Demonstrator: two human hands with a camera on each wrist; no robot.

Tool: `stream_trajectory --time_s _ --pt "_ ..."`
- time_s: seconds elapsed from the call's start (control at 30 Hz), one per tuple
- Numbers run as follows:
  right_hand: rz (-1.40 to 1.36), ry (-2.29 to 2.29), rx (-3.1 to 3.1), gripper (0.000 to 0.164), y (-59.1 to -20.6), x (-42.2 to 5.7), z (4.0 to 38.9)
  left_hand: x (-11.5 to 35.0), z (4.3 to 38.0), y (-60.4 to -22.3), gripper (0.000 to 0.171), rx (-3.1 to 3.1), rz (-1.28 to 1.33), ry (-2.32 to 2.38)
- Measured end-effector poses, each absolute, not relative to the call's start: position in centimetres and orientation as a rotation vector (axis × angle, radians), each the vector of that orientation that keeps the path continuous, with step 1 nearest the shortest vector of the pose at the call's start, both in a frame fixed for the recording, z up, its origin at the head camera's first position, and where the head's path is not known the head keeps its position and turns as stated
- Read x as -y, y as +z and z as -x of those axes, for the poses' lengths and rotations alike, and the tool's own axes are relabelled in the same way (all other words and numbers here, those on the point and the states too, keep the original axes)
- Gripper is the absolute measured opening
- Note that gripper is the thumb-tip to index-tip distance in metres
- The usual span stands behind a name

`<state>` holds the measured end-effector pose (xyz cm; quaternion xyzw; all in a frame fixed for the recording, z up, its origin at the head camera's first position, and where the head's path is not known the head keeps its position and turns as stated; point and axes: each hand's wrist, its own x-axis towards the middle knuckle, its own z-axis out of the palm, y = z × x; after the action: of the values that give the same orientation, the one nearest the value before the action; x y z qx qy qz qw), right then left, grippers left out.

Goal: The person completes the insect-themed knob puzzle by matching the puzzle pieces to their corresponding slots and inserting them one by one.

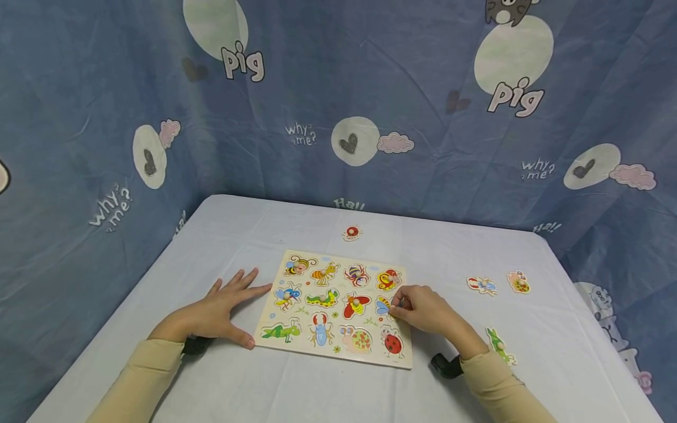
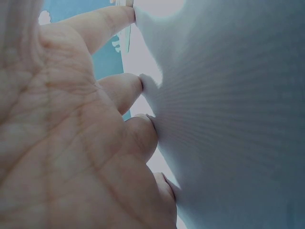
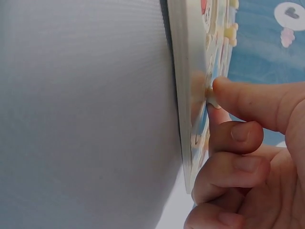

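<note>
A wooden knob puzzle board (image 1: 370, 358) with insect pictures lies on the table. My left hand (image 1: 219, 308) is spread flat beside its left edge, thumb and index fingertip right at the edge. In the left wrist view, its fingertips (image 2: 136, 86) rest on the white cloth. Over the board's right side, my right hand (image 1: 425, 310) pinches the small knob (image 3: 211, 97) of a blue-winged insect piece (image 1: 382, 305) between thumb and index finger. That piece lies in the third row-end spot, partly hidden by the fingers. Knobbed pieces such as a green caterpillar (image 1: 322, 298) sit in the upper rows.
Loose pieces lie around the board: a ladybug (image 1: 351, 233) behind it, and a stag beetle (image 1: 482, 285), a snail (image 1: 519, 282) and a green grasshopper (image 1: 498, 345) to the right. A blue printed curtain (image 1: 296, 176) stands behind the white-covered table (image 1: 317, 393).
</note>
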<state>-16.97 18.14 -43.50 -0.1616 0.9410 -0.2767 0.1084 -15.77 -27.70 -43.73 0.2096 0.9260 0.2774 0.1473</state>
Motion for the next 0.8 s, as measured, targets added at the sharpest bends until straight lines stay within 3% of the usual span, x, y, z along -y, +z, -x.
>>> stream_trajectory --time_s 0.8 --pt "0.393 -0.902 -2.81 0.011 -42.4 -19.6 15.2 27.8 16.0 -44.3 0.121 -2.665 -0.601 0.786"
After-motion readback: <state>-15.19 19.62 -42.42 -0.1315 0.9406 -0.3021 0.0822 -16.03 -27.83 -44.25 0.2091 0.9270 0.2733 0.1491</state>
